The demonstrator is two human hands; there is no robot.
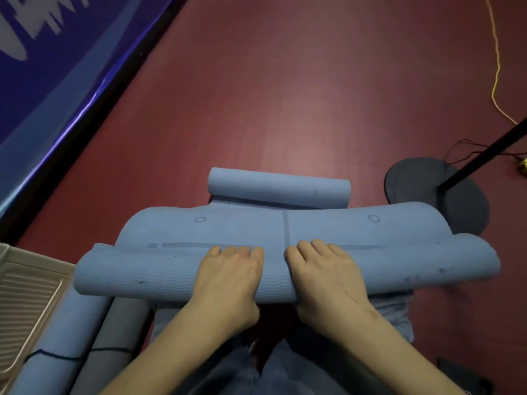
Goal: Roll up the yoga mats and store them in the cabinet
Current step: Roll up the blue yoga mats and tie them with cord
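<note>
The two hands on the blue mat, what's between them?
Head view: between the left hand and right hand lies only bare blue mat, crossed by its printed centre line.

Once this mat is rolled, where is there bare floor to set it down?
Bare red floor lies open beyond the far rolled end, between the blue wall mat and the yellow cord. It is crowded near-left, with rolled mats and a beige tray, and right, by the stand base.
</note>
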